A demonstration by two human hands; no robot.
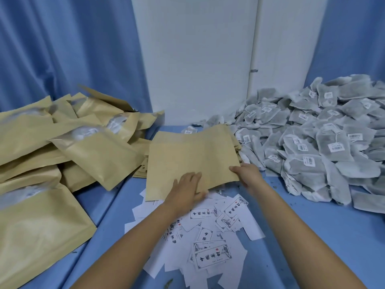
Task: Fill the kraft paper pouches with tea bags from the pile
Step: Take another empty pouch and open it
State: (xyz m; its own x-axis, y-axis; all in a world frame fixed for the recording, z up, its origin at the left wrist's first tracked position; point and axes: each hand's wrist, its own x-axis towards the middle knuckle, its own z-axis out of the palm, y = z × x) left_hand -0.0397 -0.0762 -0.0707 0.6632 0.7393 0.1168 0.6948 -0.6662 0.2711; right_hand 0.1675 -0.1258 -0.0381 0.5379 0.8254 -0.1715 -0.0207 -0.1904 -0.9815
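A flat, empty kraft paper pouch (191, 159) lies tilted in the middle of the blue table, over a low stack of more flat pouches (145, 165). My left hand (187, 190) rests on its near edge with fingers straight. My right hand (248, 174) pinches the pouch's right near corner, thumb on top. A big pile of grey tea bags (316, 147) with white tags covers the right side. Filled, bulging kraft pouches (52, 151) are heaped on the left.
White printed label slips (210, 243) are scattered on the table under my forearms. Blue curtains (68, 49) and a white wall panel (195, 55) close off the back. Bare blue table surface (312, 236) shows at the near right.
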